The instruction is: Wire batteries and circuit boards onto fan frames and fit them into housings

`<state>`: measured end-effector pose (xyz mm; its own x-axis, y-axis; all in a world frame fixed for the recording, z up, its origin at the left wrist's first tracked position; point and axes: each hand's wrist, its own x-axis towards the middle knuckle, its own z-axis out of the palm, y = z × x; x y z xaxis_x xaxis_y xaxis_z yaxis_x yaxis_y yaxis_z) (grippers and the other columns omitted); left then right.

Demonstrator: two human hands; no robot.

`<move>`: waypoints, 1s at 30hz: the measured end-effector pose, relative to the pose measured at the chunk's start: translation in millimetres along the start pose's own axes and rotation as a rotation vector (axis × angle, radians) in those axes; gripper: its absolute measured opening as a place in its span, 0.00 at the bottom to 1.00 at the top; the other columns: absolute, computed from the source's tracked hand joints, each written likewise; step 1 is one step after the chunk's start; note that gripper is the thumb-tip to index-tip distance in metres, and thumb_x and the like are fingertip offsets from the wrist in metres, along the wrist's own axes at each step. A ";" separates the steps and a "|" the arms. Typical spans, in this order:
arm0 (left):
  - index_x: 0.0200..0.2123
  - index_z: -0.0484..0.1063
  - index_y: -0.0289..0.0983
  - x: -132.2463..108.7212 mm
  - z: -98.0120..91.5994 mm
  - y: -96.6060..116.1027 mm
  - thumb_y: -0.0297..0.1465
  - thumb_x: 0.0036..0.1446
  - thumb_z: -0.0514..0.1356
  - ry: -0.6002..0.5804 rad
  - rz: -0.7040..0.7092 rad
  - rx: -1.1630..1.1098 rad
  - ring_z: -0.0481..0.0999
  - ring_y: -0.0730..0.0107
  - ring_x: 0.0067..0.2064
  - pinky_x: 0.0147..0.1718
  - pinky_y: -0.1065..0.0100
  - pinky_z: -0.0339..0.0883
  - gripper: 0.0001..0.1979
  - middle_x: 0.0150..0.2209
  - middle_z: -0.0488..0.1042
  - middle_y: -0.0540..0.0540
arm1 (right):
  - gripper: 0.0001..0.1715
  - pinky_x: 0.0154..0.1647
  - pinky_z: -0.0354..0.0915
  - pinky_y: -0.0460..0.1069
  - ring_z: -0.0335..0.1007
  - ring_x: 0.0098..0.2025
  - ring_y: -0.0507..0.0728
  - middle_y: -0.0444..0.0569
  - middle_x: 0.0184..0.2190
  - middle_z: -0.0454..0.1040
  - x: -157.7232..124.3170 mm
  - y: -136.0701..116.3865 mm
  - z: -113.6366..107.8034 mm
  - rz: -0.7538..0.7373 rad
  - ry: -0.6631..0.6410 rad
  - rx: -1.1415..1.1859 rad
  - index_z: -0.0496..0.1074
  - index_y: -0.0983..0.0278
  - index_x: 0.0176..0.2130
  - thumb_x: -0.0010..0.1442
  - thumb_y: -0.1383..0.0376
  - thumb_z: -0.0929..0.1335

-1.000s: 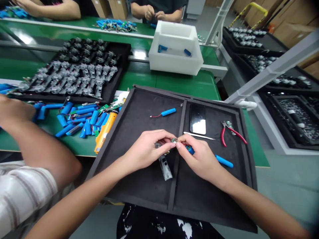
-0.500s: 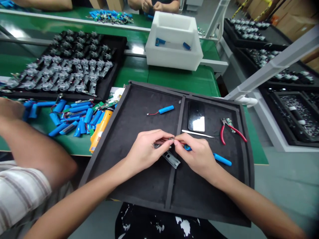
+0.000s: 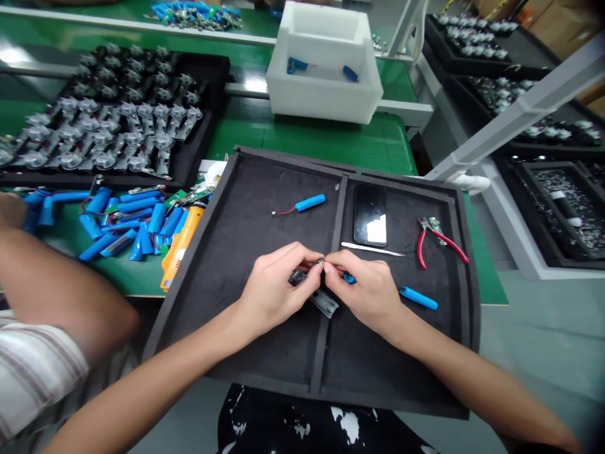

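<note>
Over the black foam tray (image 3: 265, 340), my left hand (image 3: 278, 287) and my right hand (image 3: 366, 287) meet fingertip to fingertip. Both pinch at a tiny part between them, too small to make out. A grey housing piece (image 3: 324, 304) pokes out below my left fingers, its upper end partly covered by that hand. By my right fingers shows the end of a blue battery (image 3: 349, 278), mostly hidden. Another blue cylinder (image 3: 418, 297) lies beyond my right wrist; whether the two join is hidden. A blue battery with a red lead (image 3: 310, 202) lies in the tray's left half.
In the tray's right half lie a phone (image 3: 370, 214), tweezers (image 3: 371, 249) and red-handled pliers (image 3: 439, 243). Left are blue batteries (image 3: 142, 208), a yellow tool (image 3: 183, 246) and a co-worker's arm (image 3: 61, 271). Behind stand a white foam box (image 3: 324, 101) and a tray of grey assemblies (image 3: 208, 126).
The camera view has tilted slightly, so the scene sits a little higher and further left. My hands keep their pinch, with only small finger shifts.
</note>
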<state>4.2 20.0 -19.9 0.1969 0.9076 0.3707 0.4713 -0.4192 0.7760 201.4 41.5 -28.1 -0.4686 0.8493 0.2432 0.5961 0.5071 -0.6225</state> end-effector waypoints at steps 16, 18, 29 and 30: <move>0.43 0.77 0.39 9.8 -8.1 1.3 0.27 0.65 0.62 -0.221 -0.092 -0.068 0.78 0.71 0.36 0.37 0.70 0.70 0.05 0.35 0.78 0.50 | 0.13 0.49 0.68 0.53 0.77 0.48 0.58 0.48 0.45 0.80 -6.8 30.5 -68.6 0.146 -0.177 -0.111 0.74 0.59 0.47 0.74 0.56 0.64; 0.44 0.77 0.39 9.8 -8.1 2.4 0.27 0.65 0.62 -0.216 -0.080 -0.058 0.78 0.71 0.36 0.37 0.70 0.70 0.06 0.36 0.78 0.50 | 0.20 0.38 0.65 0.54 0.76 0.42 0.62 0.49 0.38 0.79 -11.6 54.8 -92.3 0.417 -0.016 -0.462 0.73 0.60 0.38 0.72 0.49 0.64; 0.43 0.77 0.40 13.1 -11.6 4.6 0.30 0.66 0.63 -0.262 -0.194 -0.064 0.77 0.72 0.37 0.38 0.71 0.68 0.04 0.36 0.77 0.51 | 0.16 0.30 0.53 0.52 0.59 0.28 0.56 0.43 0.24 0.61 -36.4 122.7 -122.2 0.625 0.059 -0.181 0.59 0.59 0.26 0.65 0.60 0.64; 0.42 0.77 0.40 13.5 -10.9 4.6 0.30 0.66 0.63 -0.263 -0.199 -0.062 0.77 0.72 0.37 0.38 0.71 0.68 0.04 0.36 0.77 0.51 | 0.16 0.32 0.56 0.53 0.61 0.30 0.57 0.44 0.25 0.62 -38.5 120.9 -123.2 0.604 0.154 -0.035 0.59 0.59 0.26 0.66 0.59 0.63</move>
<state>-0.4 30.0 -5.8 0.3255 0.9429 0.0710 0.4707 -0.2267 0.8527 371.8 88.2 -21.1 0.0558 0.9977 -0.0379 0.7487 -0.0670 -0.6595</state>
